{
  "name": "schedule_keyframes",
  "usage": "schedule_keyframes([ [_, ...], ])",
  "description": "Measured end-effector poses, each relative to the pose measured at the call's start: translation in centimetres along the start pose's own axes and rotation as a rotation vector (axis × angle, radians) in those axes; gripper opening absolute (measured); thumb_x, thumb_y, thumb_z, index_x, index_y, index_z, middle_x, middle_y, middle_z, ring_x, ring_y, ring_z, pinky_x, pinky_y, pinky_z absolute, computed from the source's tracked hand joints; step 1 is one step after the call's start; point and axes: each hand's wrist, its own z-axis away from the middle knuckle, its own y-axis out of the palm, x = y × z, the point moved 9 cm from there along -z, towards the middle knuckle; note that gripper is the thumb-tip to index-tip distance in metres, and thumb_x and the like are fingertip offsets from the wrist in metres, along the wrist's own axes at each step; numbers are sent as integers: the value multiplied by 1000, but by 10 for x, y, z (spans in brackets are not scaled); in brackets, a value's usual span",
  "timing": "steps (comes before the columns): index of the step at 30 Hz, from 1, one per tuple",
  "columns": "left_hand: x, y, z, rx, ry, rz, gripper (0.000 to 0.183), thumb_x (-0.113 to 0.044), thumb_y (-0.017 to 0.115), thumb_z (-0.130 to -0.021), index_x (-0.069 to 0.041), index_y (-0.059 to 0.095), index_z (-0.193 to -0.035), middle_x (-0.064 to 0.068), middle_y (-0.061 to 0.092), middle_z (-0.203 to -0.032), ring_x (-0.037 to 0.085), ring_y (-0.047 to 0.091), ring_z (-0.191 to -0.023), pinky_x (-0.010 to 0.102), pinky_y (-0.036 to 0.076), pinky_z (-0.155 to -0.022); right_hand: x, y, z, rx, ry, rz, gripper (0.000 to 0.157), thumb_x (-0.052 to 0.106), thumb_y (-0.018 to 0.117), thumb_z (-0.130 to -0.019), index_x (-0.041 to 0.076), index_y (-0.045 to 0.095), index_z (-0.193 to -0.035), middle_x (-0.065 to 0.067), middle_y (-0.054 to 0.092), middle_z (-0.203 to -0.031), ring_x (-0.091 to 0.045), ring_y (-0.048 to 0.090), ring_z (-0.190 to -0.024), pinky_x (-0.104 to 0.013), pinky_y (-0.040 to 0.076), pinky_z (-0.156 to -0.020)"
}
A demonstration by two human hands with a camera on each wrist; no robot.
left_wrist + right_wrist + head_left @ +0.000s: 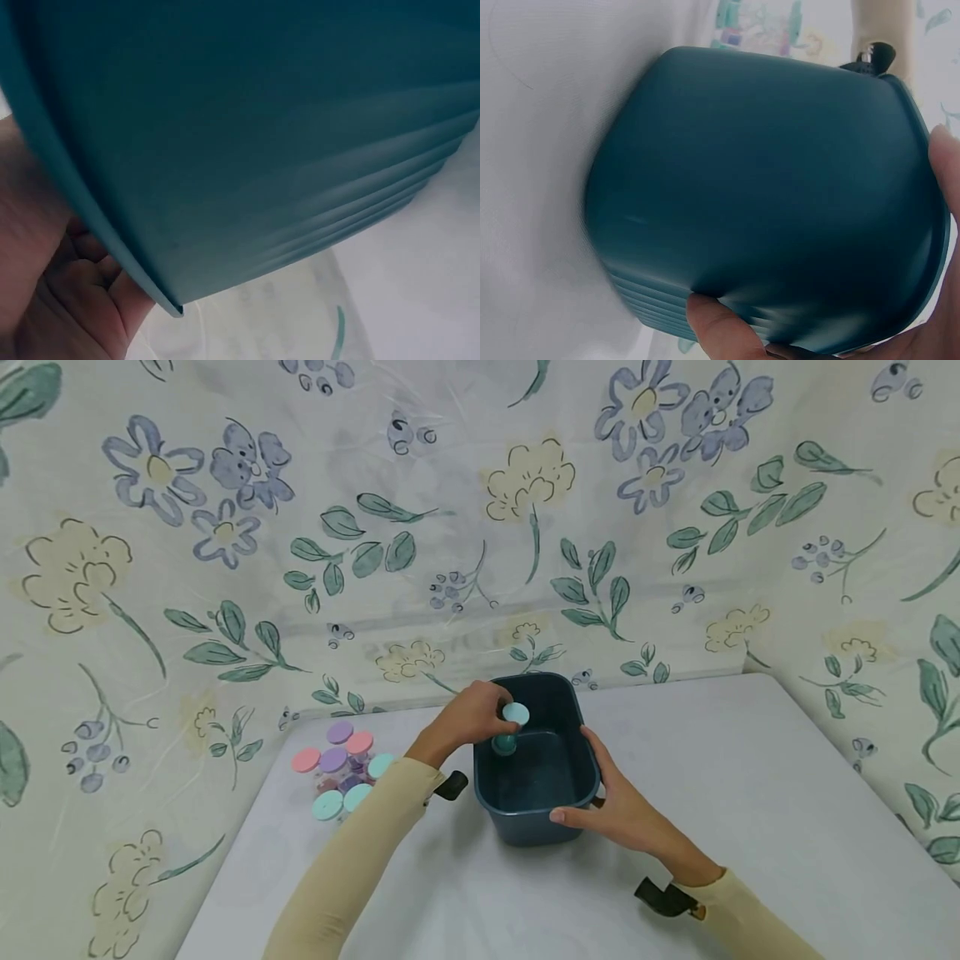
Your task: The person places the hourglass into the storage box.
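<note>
A dark teal plastic bin point(536, 828) stands on the white table. Over its left rim reaches my left hand point(476, 714), gripping a small clear jar with a light aqua lid point(516, 715) inside the bin. The jar's body looks teal and is partly covered by the fingers. My right hand point(626, 806) holds the bin's right side near the front corner, thumb at the rim and fingers along the outer wall point(727, 330). In the left wrist view the bin's ribbed outer wall point(262, 187) hides the jar.
Left of the bin, several small jars with purple, pink and aqua lids point(333, 760) stand grouped on the table point(697, 752). My left forearm passes close beside them. Behind the table hangs a floral-patterned cloth point(465, 568).
</note>
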Motion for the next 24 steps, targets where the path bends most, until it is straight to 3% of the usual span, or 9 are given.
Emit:
schedule_keyframes([
  [8,3,12,-8,66,-50,-113,23,-26,77,-83,-7,73,-94,1,69,-81,13,59,-67,24,51,-63,-1,0,0,0,2,-3,113,41,81,-78,43,-1,-155,0,3,-168,-38,16,-152,-60,43,-107],
  [16,4,14,-10,69,-67,-223,19,-25,77,-83,-8,68,-82,1,60,-72,14,52,-63,23,41,-55,-2,1,-1,-6,8,6,113,41,82,-77,43,0,-155,-1,4,-168,-40,18,-151,-60,43,-105],
  [24,3,14,-9,107,-154,-283,19,-20,74,-86,-5,67,-96,6,66,-86,16,59,-72,29,54,-66,-3,1,-2,-9,11,7,113,43,82,-77,46,0,-154,-1,4,-168,-40,17,-152,-61,43,-105],
])
